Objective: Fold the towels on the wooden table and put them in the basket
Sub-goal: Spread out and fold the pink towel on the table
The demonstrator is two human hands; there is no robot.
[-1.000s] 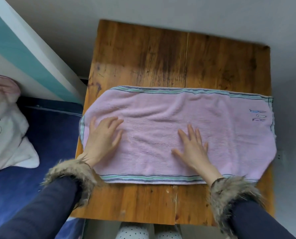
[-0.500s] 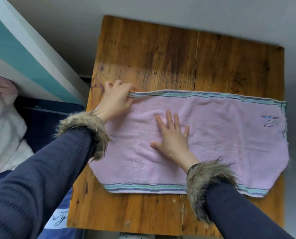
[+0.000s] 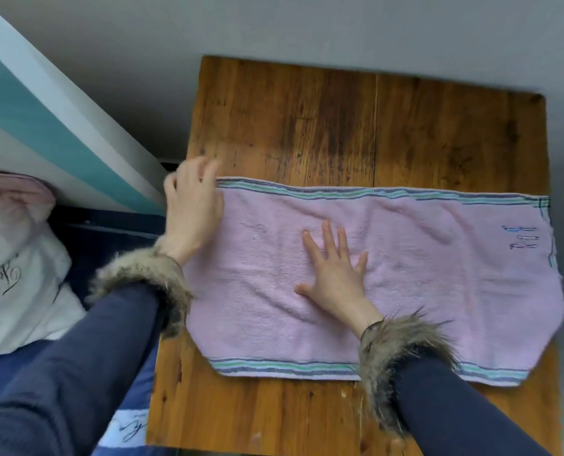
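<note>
Pink towel [image 3: 422,274] on your brown wooden table [image 3: 307,126]
Its long edges carry green, blue and white stripes; your sleeves [image 3: 464,422] are navy.

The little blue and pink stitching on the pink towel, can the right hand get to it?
Probably yes. The right hand lies flat mid-towel, and only bare pink towel separates it from the small embroidered stitching.

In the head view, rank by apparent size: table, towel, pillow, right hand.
1. Table, partly covered.
2. Towel.
3. Pillow, cut off by the frame edge, so its rank is unsure.
4. Right hand, flat on the towel.
</note>
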